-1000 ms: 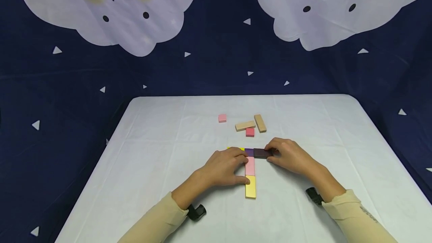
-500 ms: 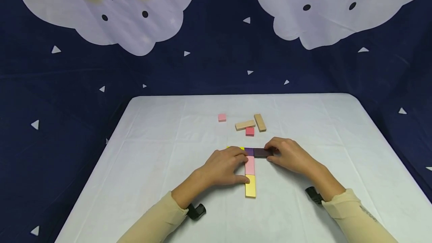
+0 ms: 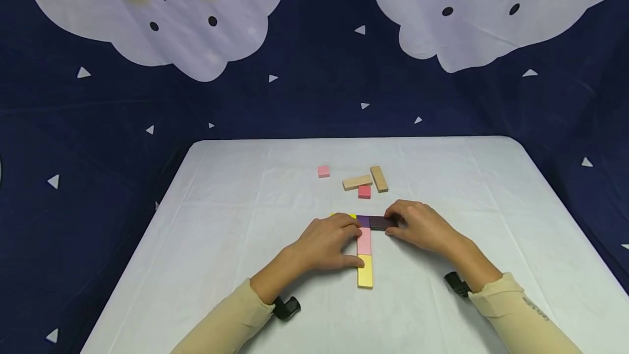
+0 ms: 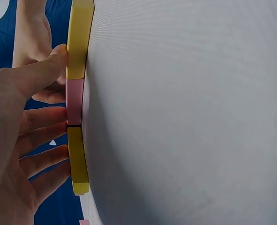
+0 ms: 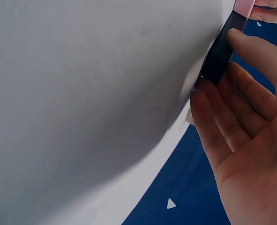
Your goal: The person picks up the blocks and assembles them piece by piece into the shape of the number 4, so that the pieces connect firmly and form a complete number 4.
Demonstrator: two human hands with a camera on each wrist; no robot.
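Flat coloured blocks lie joined in a T on the table. My left hand (image 3: pixel 326 243) rests with fingers on the bright yellow block (image 4: pixel 77 157), the purple block (image 3: pixel 362 221) and the pink block (image 3: pixel 364 242); its thumb touches the pale yellow block (image 3: pixel 365 275). In the left wrist view those fingers are fairly straight. At the T's right arm, my right hand (image 3: pixel 421 225) holds the dark block (image 3: pixel 379 223) by its outer end, thumb on the near side and fingers at the far side. The dark block touches the purple one. Most of the bright yellow block is hidden in the head view.
Beyond the T lie two plain wooden blocks (image 3: pixel 357 182), a red block (image 3: pixel 364 192) and a small pink block (image 3: pixel 323 171). The white table (image 3: pixel 236 245) ends at a dark blue cloth backdrop (image 3: pixel 314 102) with clouds. Each wrist wears a black camera (image 3: pixel 286 308).
My right thumb has slid slightly left along the near edge of the dark block. The left hand and the blocks keep their places.
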